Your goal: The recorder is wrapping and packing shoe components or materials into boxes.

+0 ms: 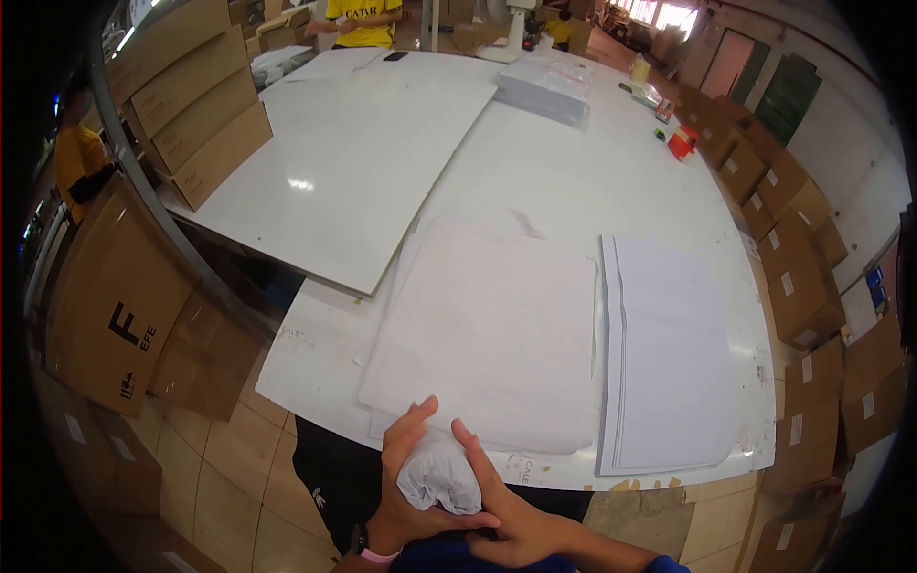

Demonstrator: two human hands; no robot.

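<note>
A crumpled white bundle [439, 477], which looks like wadded paper, is between my two hands at the table's near edge. My left hand [399, 487] curves round its left side and underside. From the right, my right hand [501, 501] closes on it, one finger stretched along its side. Whether anything is wrapped inside cannot be seen. Just beyond my fingers lies a stack of thin white paper sheets [492, 334], its edges slightly uneven. To the right of that rests a second stack of white sheets [669, 353], folded at its left edge.
A raised white board [334, 181] covers the table's left part, with stacked brown boxes [205, 115] on it. Farther back are a plastic-covered stack [544, 91] and a red tape dispenser [682, 143]. Cartons [798, 277] line the right side; a person in yellow [368, 24] stands beyond.
</note>
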